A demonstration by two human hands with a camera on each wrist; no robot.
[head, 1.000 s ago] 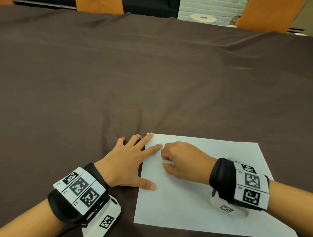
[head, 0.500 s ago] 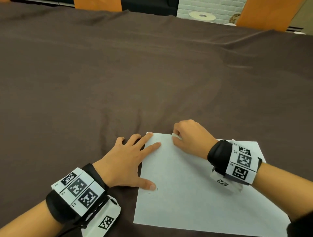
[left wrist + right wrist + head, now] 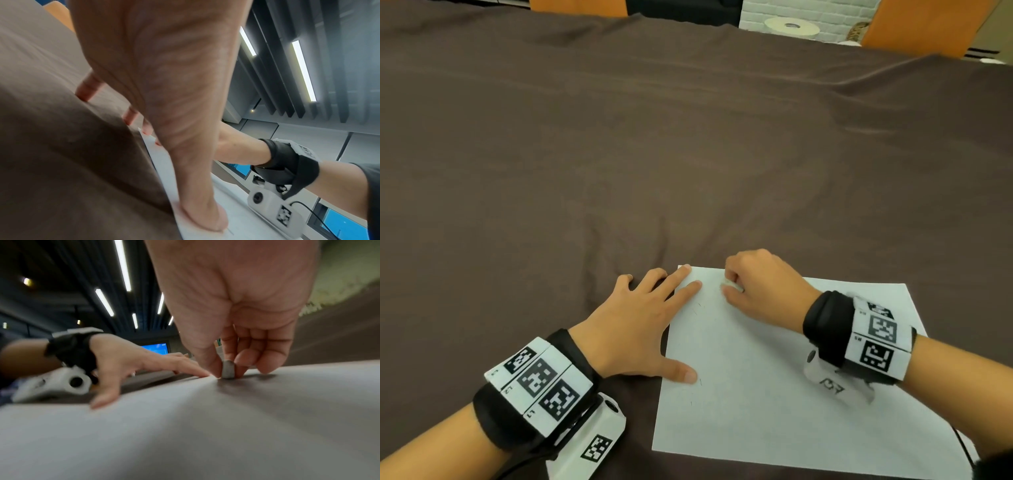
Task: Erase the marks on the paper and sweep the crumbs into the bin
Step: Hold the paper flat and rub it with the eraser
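Note:
A white sheet of paper (image 3: 774, 394) lies on the brown tablecloth near the front edge. My right hand (image 3: 760, 287) pinches a small white eraser (image 3: 731, 283) between thumb and fingers and presses it on the paper near its far left corner; the right wrist view shows the eraser (image 3: 227, 369) touching the sheet (image 3: 185, 426). My left hand (image 3: 640, 322) lies flat with spread fingers over the paper's left edge, index fingertip and thumb on the sheet. Faint pencil marks (image 3: 693, 308) and small dark specks remain near the left edge. No bin is in view.
The brown tablecloth (image 3: 654, 154) covers the whole table, with wrinkles beyond the paper. Orange chair backs (image 3: 928, 24) and a pale round disc (image 3: 791, 25) stand past the far edge.
My right hand moved with the eraser from the paper's upper left area away toward the far edge, then slightly back left. The left hand has stayed put.

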